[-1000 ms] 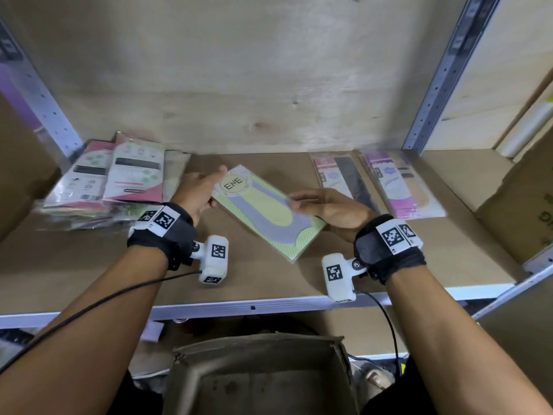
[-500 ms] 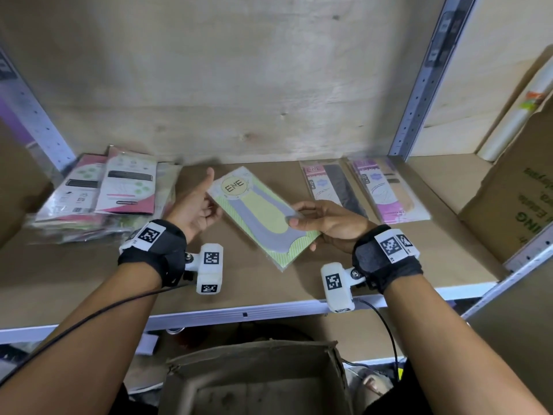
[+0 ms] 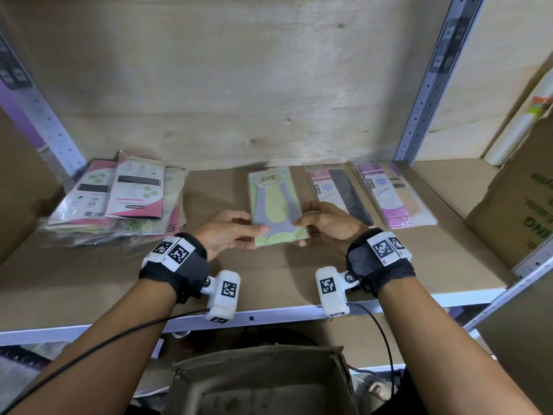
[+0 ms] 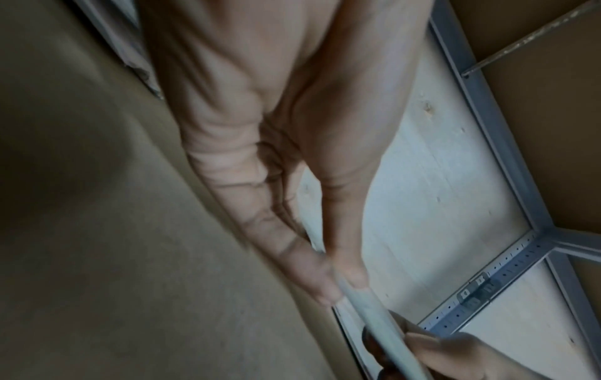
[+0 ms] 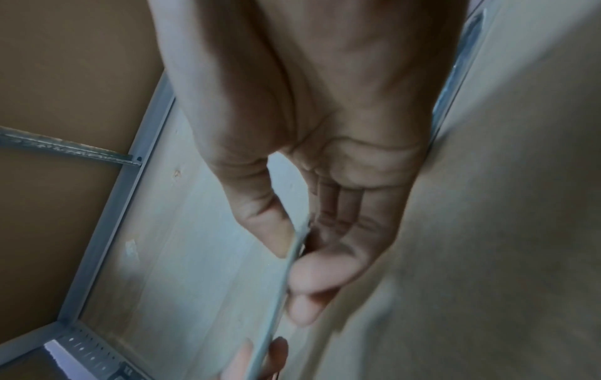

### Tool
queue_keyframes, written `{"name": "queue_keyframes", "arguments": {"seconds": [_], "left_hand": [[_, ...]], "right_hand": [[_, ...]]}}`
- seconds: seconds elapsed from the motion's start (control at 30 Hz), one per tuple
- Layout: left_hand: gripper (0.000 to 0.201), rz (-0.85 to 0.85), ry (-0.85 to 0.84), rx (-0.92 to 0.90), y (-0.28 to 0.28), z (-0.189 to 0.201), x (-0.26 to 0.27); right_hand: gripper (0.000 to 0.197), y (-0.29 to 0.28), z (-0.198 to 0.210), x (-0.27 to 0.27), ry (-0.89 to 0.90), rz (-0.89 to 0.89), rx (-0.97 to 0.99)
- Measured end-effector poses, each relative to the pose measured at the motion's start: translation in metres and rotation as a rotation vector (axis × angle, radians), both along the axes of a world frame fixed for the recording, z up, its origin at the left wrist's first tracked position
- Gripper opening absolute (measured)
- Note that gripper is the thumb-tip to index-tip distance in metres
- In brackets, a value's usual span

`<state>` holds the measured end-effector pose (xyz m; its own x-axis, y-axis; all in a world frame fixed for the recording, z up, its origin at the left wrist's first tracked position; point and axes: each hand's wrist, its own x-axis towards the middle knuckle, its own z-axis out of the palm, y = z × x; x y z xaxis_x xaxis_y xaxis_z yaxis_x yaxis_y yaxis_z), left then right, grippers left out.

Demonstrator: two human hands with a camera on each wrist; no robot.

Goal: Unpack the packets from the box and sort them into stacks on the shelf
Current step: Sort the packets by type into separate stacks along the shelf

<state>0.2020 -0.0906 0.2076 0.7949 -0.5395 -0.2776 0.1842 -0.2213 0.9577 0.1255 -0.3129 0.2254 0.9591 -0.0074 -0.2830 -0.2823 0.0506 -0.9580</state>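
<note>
- The left hand [image 3: 227,232] and the right hand [image 3: 327,227] hold one green packet [image 3: 276,205] between them, just above the shelf [image 3: 269,283], in the middle of it.
- The fingers of the left hand pinch the near left edge of the packet, thumb on top. The fingers of the right hand pinch the near right edge in the same way. In both wrist views the thin edge of the packet [image 4: 367,303] is seen between thumb and fingers.
- The green packet points straight to the back wall. Whether its far end already touches the shelf, I cannot tell.
- On the left of the shelf lies a loose pile of pink and white packets [image 3: 119,202]; it looks untidy, not a clean stack.
- On the right lie two single packets side by side: a pink packet with a dark insert [image 3: 338,193], just beside the right hand, and a purple packet [image 3: 392,199] further right.
- The cardboard box [image 3: 260,384] stands below the shelf edge. The part of its inside that shows has no packets, but its bottom is not fully seen.
- My judgement: the unpacking is nearly finished or finished. The green packet seems to start a new place of its own, and the pile on the left probably needs to be sorted.
</note>
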Motion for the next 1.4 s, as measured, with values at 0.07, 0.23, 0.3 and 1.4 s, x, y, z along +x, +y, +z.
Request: {"name": "queue_keyframes", "arguments": {"seconds": [0.07,0.23,0.3,1.4], "left_hand": [[0.031,0.051,-0.014,0.005,0.002,-0.002,0.003],[0.028,0.103,-0.02,0.02,0.002,-0.001,0.007],[0.033,0.128,-0.026,0.049,0.0,-0.001,0.007],[0.025,0.126,0.012,0.16,-0.024,0.015,0.015]], "right_hand": [[0.036,-0.001,0.001,0.001,0.016,0.004,-0.072],[0.034,-0.004,0.004,0.005,0.048,-0.031,-0.245],[0.036,-0.004,0.005,0.006,0.085,-0.03,-0.272],[0.043,0.002,0.018,0.007,0.024,-0.076,-0.457]]}}
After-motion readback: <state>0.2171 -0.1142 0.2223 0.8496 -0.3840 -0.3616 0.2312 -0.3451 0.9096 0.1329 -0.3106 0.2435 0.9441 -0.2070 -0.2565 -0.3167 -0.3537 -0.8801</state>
